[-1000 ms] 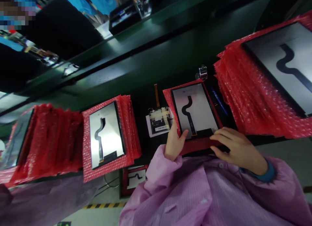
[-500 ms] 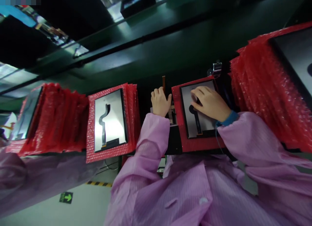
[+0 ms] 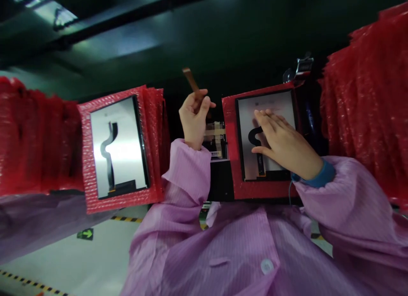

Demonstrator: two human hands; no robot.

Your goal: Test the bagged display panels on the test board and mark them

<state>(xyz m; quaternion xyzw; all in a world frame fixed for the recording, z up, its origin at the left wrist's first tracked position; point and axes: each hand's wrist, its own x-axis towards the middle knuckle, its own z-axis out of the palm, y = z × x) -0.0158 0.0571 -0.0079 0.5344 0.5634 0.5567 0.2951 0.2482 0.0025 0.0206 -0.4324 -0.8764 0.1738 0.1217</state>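
My left hand [image 3: 194,120] is raised and pinches a brown flex cable [image 3: 190,80], whose end sticks up past the fingers. Just beside its wrist lies a small dark assembly with tape and a barcode label [image 3: 216,154]. My right hand [image 3: 283,145], in a blue wrist strap [image 3: 314,175], is stretched flat over a display panel [image 3: 248,117] with a silvery back. Its thumb is apart from the fingers, near the panel's curved black ribbon cable [image 3: 254,136]. Red bubble wrap [image 3: 255,190] lies under this panel.
To the left, another panel [image 3: 124,147] with a ribbon cable leans on red bubble-wrap sheets [image 3: 156,138]. More red wrap stacks stand at the far left [image 3: 38,138] and far right [image 3: 366,100]. A metal clip [image 3: 304,65] sits behind the right panel. Someone's sleeve [image 3: 47,223] shows at lower left.
My left hand has lifted and moved left, now with the flex cable between its fingers. My right hand has straightened its fingers over the panel. The view has shifted.
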